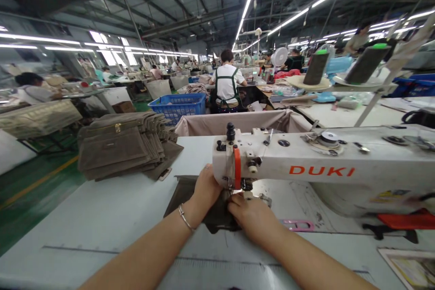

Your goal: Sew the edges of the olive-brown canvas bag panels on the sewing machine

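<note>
Left hand (205,188) and right hand (249,217) grip dark fabric (217,218) at the DUKI sewing machine (306,163), stacked bags (118,145) beyond.

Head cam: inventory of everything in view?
sewing machine: 1, white with orange "DUKI" lettering, right of centre on table
fabric piece: 1, dark brown, under machine head, between hands
table: 1, white, foreground
bag panels: 1 stack, brown, left on table
thread cones: 2, dark, on stand, upper right
basket: 1, blue, ahead beyond table
fan: 1, white, far ahead
co-worker: 1, white shirt, green apron, beyond basket
bracelet: 1, silver, on left wrist
left hand: on fabric piece, by needle area
right hand: on fabric piece, by presser foot
</note>
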Demonstrator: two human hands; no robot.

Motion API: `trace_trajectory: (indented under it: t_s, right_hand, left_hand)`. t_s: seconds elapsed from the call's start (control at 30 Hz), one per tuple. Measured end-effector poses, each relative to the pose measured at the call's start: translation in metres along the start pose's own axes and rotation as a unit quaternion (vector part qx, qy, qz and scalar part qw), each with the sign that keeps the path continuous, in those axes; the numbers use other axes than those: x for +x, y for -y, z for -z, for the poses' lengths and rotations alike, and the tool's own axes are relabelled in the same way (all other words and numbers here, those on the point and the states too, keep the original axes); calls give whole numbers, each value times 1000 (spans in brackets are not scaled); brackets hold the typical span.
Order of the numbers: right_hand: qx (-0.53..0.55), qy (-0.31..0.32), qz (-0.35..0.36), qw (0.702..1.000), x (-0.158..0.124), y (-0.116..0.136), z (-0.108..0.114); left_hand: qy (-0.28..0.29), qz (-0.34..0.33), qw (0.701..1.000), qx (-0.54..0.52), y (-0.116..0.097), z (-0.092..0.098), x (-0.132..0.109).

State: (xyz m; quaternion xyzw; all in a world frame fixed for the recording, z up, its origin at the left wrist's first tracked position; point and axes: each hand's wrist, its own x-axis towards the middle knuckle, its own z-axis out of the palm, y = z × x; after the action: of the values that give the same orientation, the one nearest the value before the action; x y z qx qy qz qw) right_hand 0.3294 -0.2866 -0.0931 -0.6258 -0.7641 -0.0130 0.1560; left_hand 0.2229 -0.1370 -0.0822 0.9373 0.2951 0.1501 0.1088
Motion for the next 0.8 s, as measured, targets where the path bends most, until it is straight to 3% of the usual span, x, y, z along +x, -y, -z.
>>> trace_trajectory:
  t_s: [0.13, 0.3, 0.53, 0.8]
  right_hand:
    - [17, 0, 40, 999, -18, -1, -4]
    - [50, -43, 28, 997, -29, 5, -19]
    - [99, -86, 40, 991, -33, 6, -23]
    - [61, -79, 56, 993, -32, 11, -13]
  left_hand:
    - [11, -53, 998, -10, -3, -7, -26]
    - [37, -128, 991, -30, -5, -1, -62]
    - [43, -172, 983, -37, -4, 0, -65]
    - [27, -182, 982, -40, -1, 0, -63]
